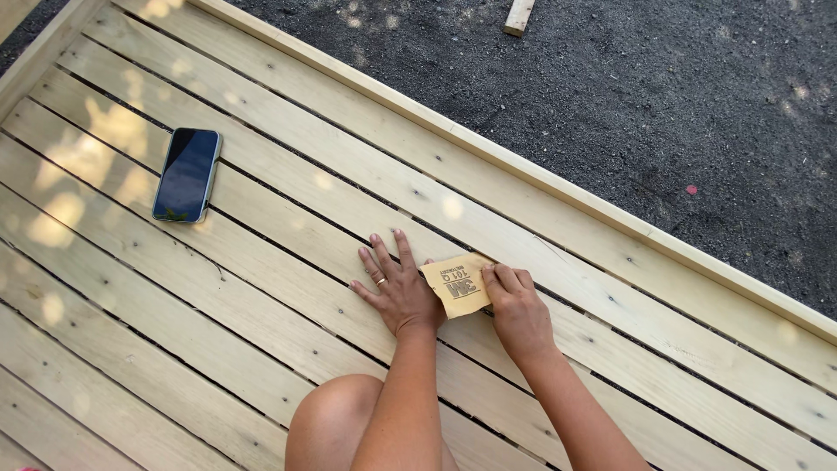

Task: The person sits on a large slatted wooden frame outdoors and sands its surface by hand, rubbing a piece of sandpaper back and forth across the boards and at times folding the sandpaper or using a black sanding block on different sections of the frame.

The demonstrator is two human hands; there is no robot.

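One tan sandpaper sheet [459, 284], creased, printed back up; right hand [514, 307] pinches it, left hand [397, 283] flat, fingers spread, on slatted boards [261, 262].

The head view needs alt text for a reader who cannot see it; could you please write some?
A right hand presses tan sandpaper onto a pale slatted deck, the left hand lying flat beside it. A phone lies on the slats to the left; dark gravel borders the deck.
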